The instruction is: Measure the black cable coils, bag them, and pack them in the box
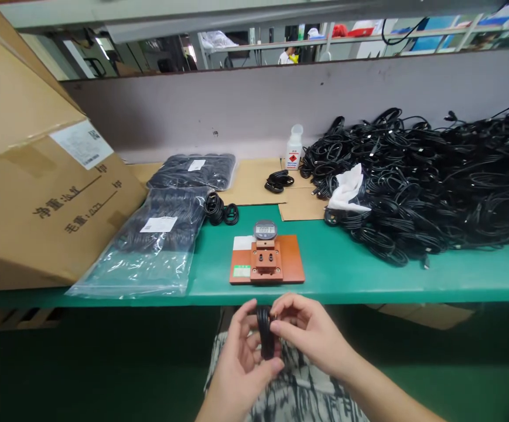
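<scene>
Steadily, in the head camera's view, a worker's two bare hands hold a small coil of black cable (265,333) just in front of the edge of a green work table (368,284), above a lap in black-and-white patterned cloth (304,392). The left hand (242,362) grasps the coil from its left side, fingers curled about it and thumb near its lower end; the right hand (307,329) pinches at its upper right edge with thumb and fingertips.

Directly beyond the hands, near the table's edge, sits a reddish-brown fixture (293,258) fitted with a round digital gauge (265,230). To the left, a large cardboard box (56,199) stands beside a clear bag of coiled cables (161,234), with a second bag (192,173) behind it and two loose coils (215,209) just to the right. Farther back, a white bottle (294,151) with a red hazard mark stands on cardboard (249,183), near another black coil (279,180). A broad heap of black cables (434,181) covers the right side, a crumpled white cloth (347,187) lying on its near left flank.
</scene>
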A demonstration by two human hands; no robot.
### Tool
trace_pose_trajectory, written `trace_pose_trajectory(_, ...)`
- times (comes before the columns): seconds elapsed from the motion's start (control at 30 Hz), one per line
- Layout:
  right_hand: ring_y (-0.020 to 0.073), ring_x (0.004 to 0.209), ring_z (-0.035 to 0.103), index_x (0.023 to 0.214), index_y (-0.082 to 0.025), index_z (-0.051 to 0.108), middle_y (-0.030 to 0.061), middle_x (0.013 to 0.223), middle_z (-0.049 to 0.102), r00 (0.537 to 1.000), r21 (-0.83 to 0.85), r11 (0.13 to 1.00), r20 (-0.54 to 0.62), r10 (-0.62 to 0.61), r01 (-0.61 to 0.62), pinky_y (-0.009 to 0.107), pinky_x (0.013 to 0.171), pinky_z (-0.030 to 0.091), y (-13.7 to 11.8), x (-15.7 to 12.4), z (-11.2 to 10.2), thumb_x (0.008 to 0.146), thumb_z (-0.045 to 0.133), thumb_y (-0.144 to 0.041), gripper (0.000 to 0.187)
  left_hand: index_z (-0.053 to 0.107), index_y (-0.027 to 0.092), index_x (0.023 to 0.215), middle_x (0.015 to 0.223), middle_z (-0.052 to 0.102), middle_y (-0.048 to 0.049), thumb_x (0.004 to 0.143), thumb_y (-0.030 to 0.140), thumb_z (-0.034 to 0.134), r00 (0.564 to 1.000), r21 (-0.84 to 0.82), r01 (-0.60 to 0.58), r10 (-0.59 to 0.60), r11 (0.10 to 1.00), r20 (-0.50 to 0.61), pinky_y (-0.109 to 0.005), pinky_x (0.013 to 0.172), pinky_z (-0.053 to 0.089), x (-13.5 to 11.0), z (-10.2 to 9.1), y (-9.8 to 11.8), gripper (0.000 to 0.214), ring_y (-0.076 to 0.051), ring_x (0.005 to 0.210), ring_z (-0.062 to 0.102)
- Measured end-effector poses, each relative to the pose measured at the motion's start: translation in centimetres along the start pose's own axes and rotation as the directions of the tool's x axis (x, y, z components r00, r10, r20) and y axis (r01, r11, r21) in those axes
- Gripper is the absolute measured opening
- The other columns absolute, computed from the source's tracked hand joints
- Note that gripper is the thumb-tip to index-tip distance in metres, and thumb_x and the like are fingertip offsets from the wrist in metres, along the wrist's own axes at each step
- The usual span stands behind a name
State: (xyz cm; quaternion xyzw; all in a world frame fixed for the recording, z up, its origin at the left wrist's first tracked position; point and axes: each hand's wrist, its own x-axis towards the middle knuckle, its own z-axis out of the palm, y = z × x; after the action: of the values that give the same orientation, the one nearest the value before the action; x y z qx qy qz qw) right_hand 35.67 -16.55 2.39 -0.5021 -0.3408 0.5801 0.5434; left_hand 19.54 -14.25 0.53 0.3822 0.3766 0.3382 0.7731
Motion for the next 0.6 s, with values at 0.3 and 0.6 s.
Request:
trace_pose_trajectory(0.3,0.0181,0.077,0.065,0.084,-0.017,0.067,0.0051,0.083,0.07,0.999,-0.177,0.984,-0.029,-0.026,0.02,0.029,0.071,0.053,-0.3,-0.2,0.3,0.079,0.07,-0.032,0.016,0.053,0.024,0.119,0.113,0.067,-0.0116,0.07,0.033,0.08,0.999,0.202,0.025,-0.018,0.979,-0.033,-0.034,0.074,0.058,0.1,0.5,0.1,0.057,-0.027,0.094,0.069)
trace_pose_trajectory(0.6,0.0141,0.069,0.064,0.085,-0.016,0.066,0.0033,0.078,0.07,0.995,0.169,0.985,-0.087,0.055,-0.04,0.026,0.069,0.052,0.5,1.0,1.0,0.073,0.078,-0.043,0.032,0.06,0.023,0.115,0.114,0.065,-0.0103,0.07,0.03,0.079,0.967,0.464,-0.177,0.24,0.868,-0.082,-0.033,0.082,0.056,0.7,0.3,-0.4,0.049,-0.026,0.095,0.068)
